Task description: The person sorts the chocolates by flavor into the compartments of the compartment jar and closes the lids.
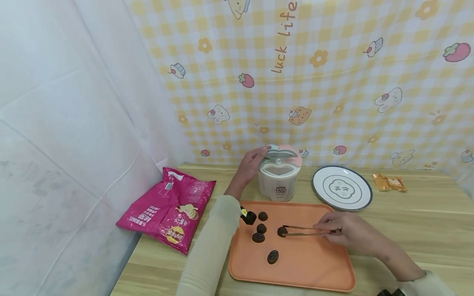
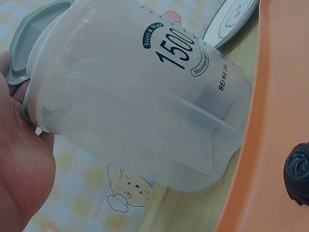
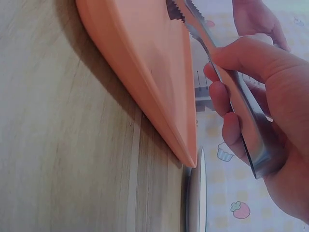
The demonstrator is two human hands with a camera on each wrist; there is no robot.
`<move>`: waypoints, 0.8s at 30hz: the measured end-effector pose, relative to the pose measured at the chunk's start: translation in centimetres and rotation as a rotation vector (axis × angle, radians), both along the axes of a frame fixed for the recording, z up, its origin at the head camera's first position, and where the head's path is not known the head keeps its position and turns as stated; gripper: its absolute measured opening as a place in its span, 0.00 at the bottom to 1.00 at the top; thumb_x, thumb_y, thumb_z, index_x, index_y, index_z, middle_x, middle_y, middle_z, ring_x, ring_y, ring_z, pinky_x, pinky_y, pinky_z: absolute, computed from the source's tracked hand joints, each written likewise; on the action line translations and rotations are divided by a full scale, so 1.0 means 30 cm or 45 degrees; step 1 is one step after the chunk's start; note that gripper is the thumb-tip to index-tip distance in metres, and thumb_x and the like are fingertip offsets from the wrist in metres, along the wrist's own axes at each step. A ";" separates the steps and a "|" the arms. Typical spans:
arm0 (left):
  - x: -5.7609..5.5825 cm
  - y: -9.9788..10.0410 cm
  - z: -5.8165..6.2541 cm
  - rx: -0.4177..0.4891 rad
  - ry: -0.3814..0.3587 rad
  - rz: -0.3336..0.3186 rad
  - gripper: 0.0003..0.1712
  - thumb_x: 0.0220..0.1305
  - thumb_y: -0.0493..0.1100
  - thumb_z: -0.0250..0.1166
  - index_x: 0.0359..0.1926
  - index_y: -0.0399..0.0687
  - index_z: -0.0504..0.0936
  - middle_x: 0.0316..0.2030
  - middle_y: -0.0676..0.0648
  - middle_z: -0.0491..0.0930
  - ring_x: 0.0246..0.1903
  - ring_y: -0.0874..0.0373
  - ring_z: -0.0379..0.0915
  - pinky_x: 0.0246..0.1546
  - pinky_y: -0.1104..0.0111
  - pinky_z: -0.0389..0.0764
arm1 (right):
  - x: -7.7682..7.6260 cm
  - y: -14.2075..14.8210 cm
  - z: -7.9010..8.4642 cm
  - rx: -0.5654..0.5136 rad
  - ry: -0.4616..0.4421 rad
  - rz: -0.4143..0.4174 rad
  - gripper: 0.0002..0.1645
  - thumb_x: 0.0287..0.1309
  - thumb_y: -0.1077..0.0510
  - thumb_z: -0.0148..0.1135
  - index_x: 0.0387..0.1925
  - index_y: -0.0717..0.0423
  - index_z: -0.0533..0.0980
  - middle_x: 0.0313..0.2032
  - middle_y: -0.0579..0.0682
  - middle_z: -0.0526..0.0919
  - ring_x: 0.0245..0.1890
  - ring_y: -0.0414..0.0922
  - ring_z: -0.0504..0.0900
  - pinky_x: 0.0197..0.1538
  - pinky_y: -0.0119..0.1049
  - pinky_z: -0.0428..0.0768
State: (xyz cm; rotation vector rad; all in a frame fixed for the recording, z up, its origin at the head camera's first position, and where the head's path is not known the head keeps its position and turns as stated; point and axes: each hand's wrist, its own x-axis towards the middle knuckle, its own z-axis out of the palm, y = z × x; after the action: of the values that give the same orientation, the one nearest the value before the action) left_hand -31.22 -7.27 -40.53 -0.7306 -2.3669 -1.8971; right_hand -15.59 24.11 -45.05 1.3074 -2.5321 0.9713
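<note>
My left hand (image 1: 251, 164) is at the rim of a clear plastic storage container (image 2: 125, 106) marked 1500, its fingers holding a raised grey-green lid flap (image 2: 36, 41). The container stands just behind an orange tray (image 1: 307, 263). My right hand (image 1: 349, 231) grips metal tongs (image 3: 246, 116) with toothed tips, held low over the tray. Between the tong tips sits a dark, ridged chocolate (image 1: 282, 232). Several other dark chocolates lie on the tray's left half, among them a round one (image 1: 263, 216) and an oval shell-shaped one (image 1: 273, 257).
A pink chip bag (image 1: 166, 209) lies left of the tray. Behind the tray to the right is a white plate (image 1: 322, 181) with a dark rim, and orange wrapped snacks (image 1: 389, 182) are beside it. A yellow checked cloth (image 1: 333, 94) hangs behind the wooden table (image 1: 414, 213).
</note>
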 end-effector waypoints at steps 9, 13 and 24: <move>-0.001 0.005 -0.004 0.006 0.013 0.022 0.28 0.83 0.53 0.47 0.65 0.37 0.79 0.68 0.43 0.74 0.72 0.52 0.63 0.72 0.62 0.60 | -0.006 0.000 -0.003 0.040 0.069 -0.006 0.18 0.52 0.69 0.75 0.45 0.52 0.90 0.42 0.37 0.85 0.35 0.29 0.81 0.35 0.21 0.76; -0.003 0.004 -0.004 -0.003 0.014 0.029 0.28 0.83 0.53 0.47 0.65 0.38 0.79 0.68 0.43 0.74 0.72 0.52 0.63 0.72 0.62 0.61 | -0.005 -0.002 -0.005 0.059 0.123 -0.022 0.19 0.50 0.69 0.76 0.45 0.52 0.90 0.43 0.39 0.87 0.39 0.35 0.84 0.40 0.19 0.76; -0.002 0.007 -0.003 -0.004 0.026 0.031 0.28 0.83 0.53 0.47 0.66 0.37 0.79 0.68 0.43 0.74 0.71 0.52 0.63 0.72 0.61 0.61 | 0.004 -0.001 0.006 0.035 0.158 -0.130 0.21 0.47 0.70 0.76 0.44 0.51 0.90 0.42 0.43 0.90 0.40 0.38 0.87 0.42 0.21 0.79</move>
State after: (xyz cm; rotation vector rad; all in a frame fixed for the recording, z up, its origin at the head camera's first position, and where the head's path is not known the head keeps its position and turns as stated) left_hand -31.28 -7.07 -40.61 -0.7143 -2.3564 -1.8679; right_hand -15.46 24.09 -44.86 1.1925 -2.4995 0.8120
